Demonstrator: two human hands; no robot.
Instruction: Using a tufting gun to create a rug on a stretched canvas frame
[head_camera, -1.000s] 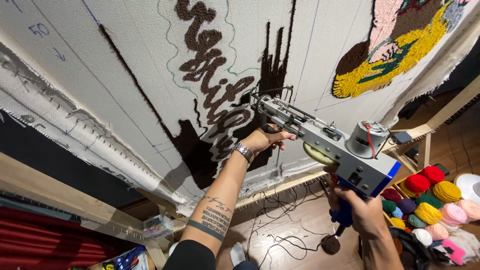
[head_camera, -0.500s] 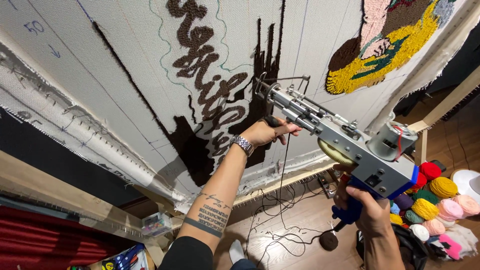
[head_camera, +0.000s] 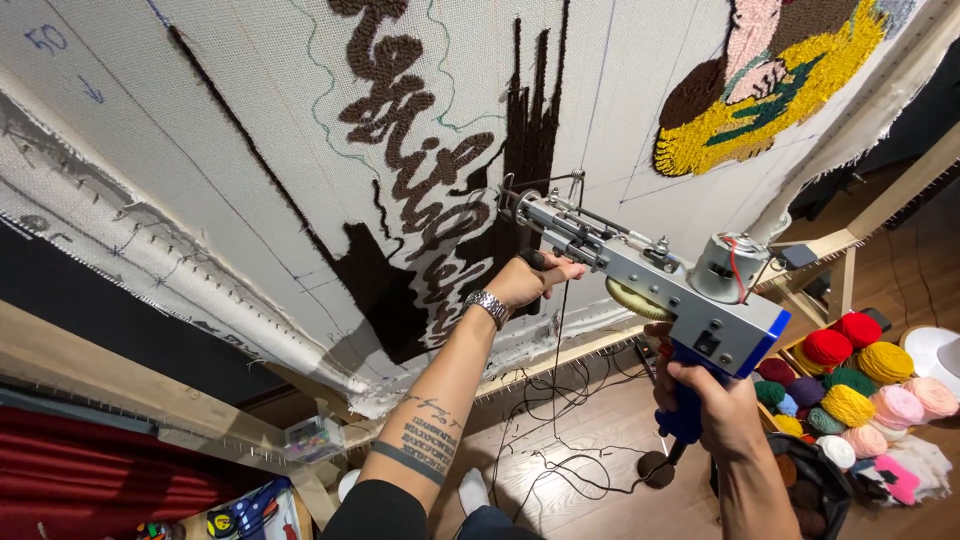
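The tufting gun (head_camera: 650, 285) was held in both hands, its needle end pointed up and to the left against the stretched backing cloth (head_camera: 250, 130). The left hand (head_camera: 525, 282) gripped the black front handle beneath the barrel, with the fingers closed around it; a metal wristwatch (head_camera: 487, 305) sat on that wrist. The right hand (head_camera: 715, 405) held the blue rear grip (head_camera: 685, 420), with the fingers wrapped tightly on it. The gun's needle tip rested at the edge of the dark brown tufted area (head_camera: 525, 140), just right of the brown looped lettering (head_camera: 410, 130).

The cloth was stretched on a wooden frame (head_camera: 100, 385) that ran below and to the right. A yellow, pink and brown tufted figure (head_camera: 760, 90) occupied the upper right of the cloth, well apart from the gun. Balls of yarn (head_camera: 850, 385) in red, yellow, green and pink lay at the lower right, near the right hand. Black cables (head_camera: 545, 440) trailed across the wooden floor (head_camera: 600, 500).
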